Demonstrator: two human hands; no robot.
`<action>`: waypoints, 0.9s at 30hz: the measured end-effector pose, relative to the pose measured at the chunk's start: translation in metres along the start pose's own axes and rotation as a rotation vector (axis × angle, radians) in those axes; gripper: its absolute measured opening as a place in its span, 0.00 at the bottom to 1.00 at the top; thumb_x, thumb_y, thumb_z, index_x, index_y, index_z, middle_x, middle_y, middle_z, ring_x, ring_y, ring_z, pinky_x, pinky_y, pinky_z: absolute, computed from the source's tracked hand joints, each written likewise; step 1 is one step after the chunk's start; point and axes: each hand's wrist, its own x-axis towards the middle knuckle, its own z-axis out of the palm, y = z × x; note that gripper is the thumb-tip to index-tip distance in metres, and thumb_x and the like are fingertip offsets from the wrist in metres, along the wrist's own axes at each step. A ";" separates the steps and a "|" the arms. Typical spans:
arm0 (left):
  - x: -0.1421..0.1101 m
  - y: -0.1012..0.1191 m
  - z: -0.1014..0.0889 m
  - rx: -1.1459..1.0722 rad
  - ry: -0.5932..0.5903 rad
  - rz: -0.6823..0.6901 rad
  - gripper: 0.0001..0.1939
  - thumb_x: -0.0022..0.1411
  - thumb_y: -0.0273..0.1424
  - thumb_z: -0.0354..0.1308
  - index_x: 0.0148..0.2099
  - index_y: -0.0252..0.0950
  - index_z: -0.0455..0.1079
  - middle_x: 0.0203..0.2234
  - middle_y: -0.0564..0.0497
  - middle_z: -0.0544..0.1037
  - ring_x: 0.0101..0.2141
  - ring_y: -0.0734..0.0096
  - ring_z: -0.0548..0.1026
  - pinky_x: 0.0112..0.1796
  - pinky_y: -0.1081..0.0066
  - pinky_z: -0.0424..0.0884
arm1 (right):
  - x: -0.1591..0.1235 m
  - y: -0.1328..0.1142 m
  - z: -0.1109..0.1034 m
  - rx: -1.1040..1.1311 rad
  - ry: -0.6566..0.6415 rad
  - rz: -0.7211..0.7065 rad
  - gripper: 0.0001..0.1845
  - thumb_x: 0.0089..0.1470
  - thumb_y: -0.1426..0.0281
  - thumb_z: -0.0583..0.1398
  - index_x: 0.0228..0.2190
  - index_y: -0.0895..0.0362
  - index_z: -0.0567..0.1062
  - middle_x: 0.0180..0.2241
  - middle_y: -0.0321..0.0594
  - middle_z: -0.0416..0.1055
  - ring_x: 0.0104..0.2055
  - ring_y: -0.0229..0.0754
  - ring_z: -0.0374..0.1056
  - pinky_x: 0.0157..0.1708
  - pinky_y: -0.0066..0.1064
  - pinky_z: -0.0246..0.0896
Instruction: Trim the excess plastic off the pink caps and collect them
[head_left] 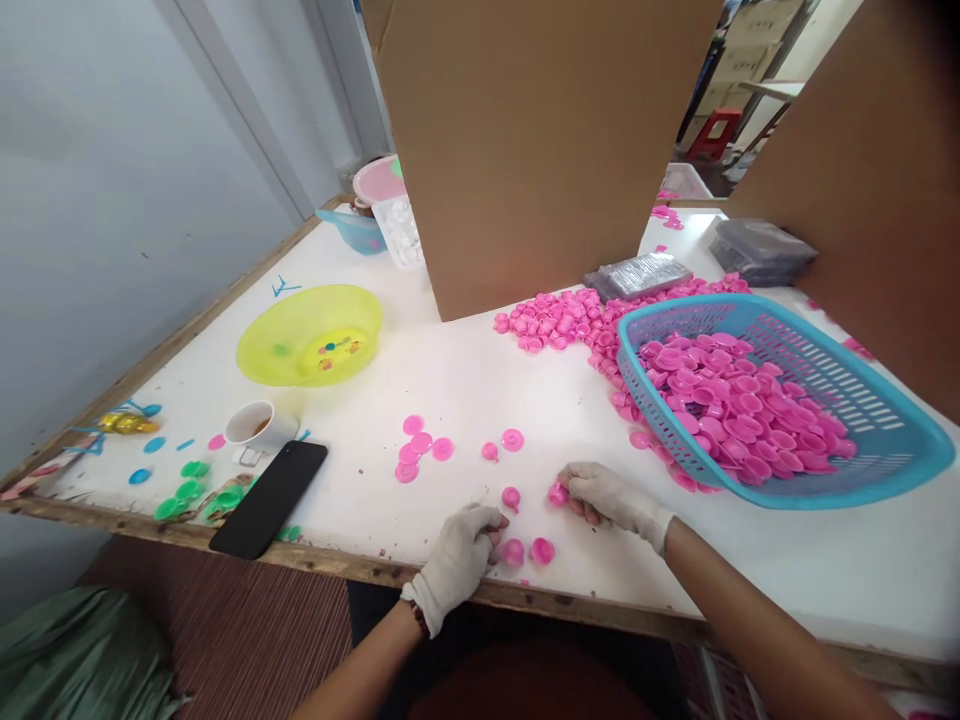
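Note:
Both my hands wear white gloves and rest near the table's front edge. My left hand [459,555] is curled closed, its fingertips touching a small pink plastic piece [514,552]. My right hand [611,497] pinches another pink piece [557,492] at its fingertips. Between the hands lie loose pink cup-shaped pieces [511,497] and one more [542,550]. A few flat pink discs [420,450] lie further out on the white table [465,380].
A blue basket [885,440] full of pink pieces sits tilted at right on a heap of them [559,320]. A big cardboard box [540,150] stands behind. At left are a yellow bowl [309,335], a cup [253,425], a black phone [270,497] and green caps [191,485].

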 end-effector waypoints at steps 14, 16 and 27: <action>0.042 0.080 -0.024 0.690 0.126 0.406 0.12 0.61 0.31 0.47 0.34 0.36 0.71 0.29 0.50 0.74 0.30 0.72 0.71 0.33 0.73 0.65 | -0.050 0.016 0.060 -0.528 0.173 -0.385 0.07 0.50 0.74 0.51 0.27 0.55 0.68 0.31 0.39 0.69 0.31 0.38 0.65 0.32 0.29 0.58; 0.029 0.080 -0.009 0.778 -0.035 0.305 0.14 0.59 0.36 0.49 0.29 0.36 0.71 0.23 0.49 0.74 0.27 0.69 0.72 0.30 0.71 0.65 | -0.050 0.022 0.053 -0.328 0.109 -0.277 0.09 0.52 0.73 0.48 0.26 0.55 0.66 0.27 0.36 0.68 0.27 0.37 0.64 0.29 0.28 0.58; -0.006 0.029 0.025 0.896 -0.018 0.229 0.08 0.58 0.28 0.47 0.34 0.38 0.67 0.29 0.50 0.75 0.29 0.68 0.73 0.30 0.71 0.65 | -0.012 0.004 0.018 -0.388 0.305 -0.429 0.08 0.53 0.72 0.49 0.29 0.55 0.67 0.28 0.36 0.67 0.31 0.38 0.64 0.33 0.30 0.58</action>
